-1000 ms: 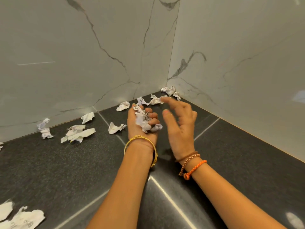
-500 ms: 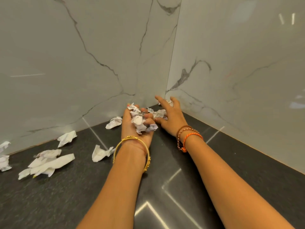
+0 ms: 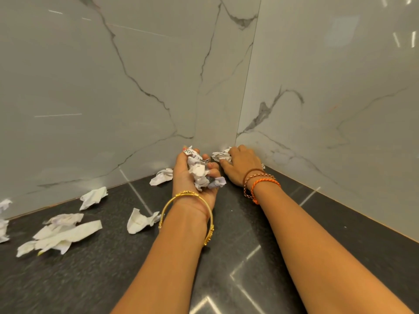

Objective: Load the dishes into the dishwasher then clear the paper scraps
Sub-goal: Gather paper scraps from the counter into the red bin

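Cupping a bundle of crumpled paper scraps (image 3: 198, 172), the left hand (image 3: 189, 177) lies palm up on the dark countertop (image 3: 238, 257) near the corner where two marble-look wall panels (image 3: 136, 75) meet. Its fingers curl inward over the wad, their tips showing at the right edge of the pile, and one scrap at the top bears printed letters. A gold bangle (image 3: 187, 214) circles that wrist. Just to the right, the right hand (image 3: 240, 165) reaches palm down into the corner itself, its fingers bent over another crumpled scrap (image 3: 221, 156) that sits against the foot of the wall; the fingertips are hidden behind the hand and the paper, so whether they pinch it or merely rest on it cannot be told for sure. An orange cord bracelet (image 3: 265, 184) and a brown beaded one lie together on that wrist. More loose scraps remain on the counter to the left: one small piece (image 3: 162, 176) just beside the left hand, one (image 3: 140, 220) near the left forearm, one (image 3: 94, 197) by the base of the wall, a larger heap of flattened pieces (image 3: 61, 234) further left, and a few more cut off at the left edge of the view. Bright reflections streak the polished counter between the two forearms.
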The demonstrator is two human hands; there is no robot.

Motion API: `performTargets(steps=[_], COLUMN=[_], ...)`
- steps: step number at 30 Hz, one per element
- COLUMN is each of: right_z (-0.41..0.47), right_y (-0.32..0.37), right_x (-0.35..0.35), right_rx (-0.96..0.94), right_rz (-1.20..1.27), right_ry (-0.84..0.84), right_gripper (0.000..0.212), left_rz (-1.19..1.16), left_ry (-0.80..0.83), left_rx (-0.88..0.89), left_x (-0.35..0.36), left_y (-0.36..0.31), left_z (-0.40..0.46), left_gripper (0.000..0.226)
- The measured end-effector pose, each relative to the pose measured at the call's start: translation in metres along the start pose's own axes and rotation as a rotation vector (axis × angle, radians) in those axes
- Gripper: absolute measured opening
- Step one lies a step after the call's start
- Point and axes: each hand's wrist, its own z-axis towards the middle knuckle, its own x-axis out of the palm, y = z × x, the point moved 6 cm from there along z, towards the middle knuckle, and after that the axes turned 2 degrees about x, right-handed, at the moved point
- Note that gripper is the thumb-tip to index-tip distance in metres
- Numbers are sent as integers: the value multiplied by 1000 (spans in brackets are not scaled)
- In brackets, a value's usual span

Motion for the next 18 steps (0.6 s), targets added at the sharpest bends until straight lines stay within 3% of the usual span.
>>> performTargets(steps=[5,9,18], right_z=[-3,5,-1], right_y=[5,2,7], right_x=[-3,2,-5], right_rx=[-21,-16,-75], right_rz=[35,-97,-34], right_ry=[-8,140,4], right_gripper=[36,40,35], left_rz=[4,-12,27], left_ry=[2,-9,0], left_rx=[-12,-29,-8], left_x=[1,1,-2], left_y=[-1,3,3], left_z=[0,-2,4], left_gripper=[56,42,38])
